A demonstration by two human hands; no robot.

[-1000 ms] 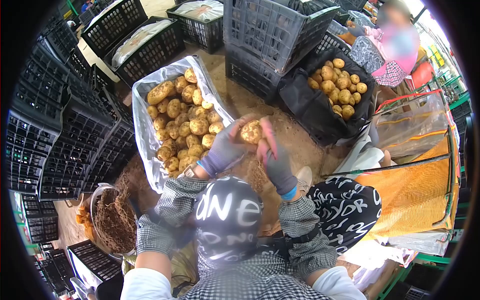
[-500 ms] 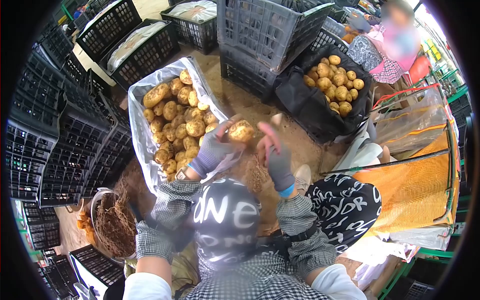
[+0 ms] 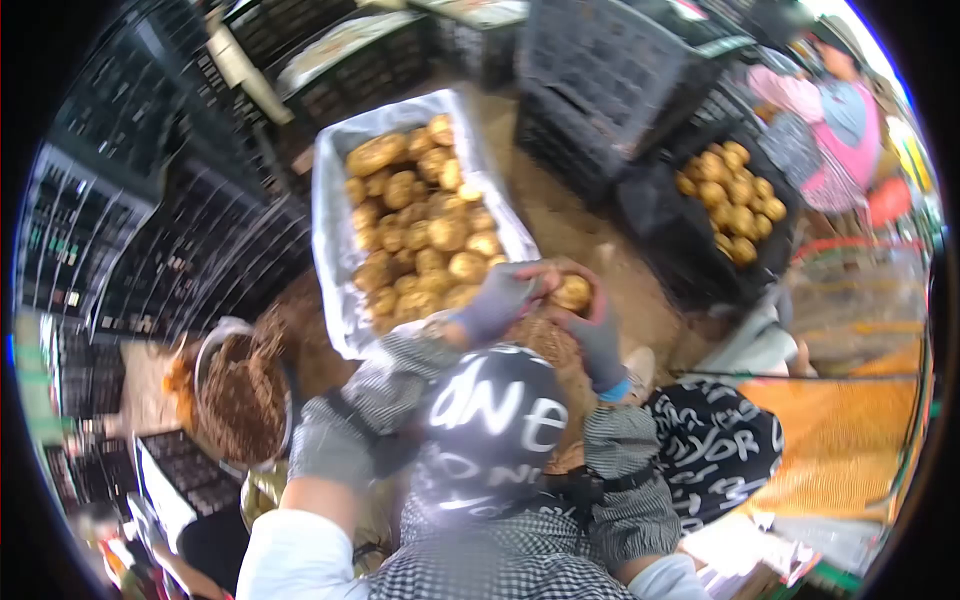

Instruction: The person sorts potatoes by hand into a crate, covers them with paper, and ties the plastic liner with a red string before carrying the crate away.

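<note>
Shifted since the earlier frame: the potato [image 3: 571,292], previously in the left grip, is now in the right grip, and the two grips have come together. The right grip [image 3: 600,338], gloved with bare fingertips, is curled around the potato, open only to its width. The left grip [image 3: 498,303] has its fingers drawn in at the potato's near-left side; blur hides how far they are closed and whether they touch it. Both grips and the potato lie just beside the lower right corner of the white-lined crate [image 3: 325,235], the landmark for all places below. Many soil-marked potatoes [image 3: 446,232] fill this crate. Below and to its right are two rounded areas of black fabric with white lettering [image 3: 490,430]. To its lower left stands a round tub [image 3: 288,425] holding brown, fibrous matter [image 3: 240,402]; to its left, stacked dark crates [image 3: 75,235]. To its upper right are stacked grey crates [image 3: 610,70], and beyond them a black-lined crate [image 3: 665,245] of smaller-looking potatoes. Farther right are a co-worker [image 3: 835,125] in pink and orange mesh [image 3: 850,430].
</note>
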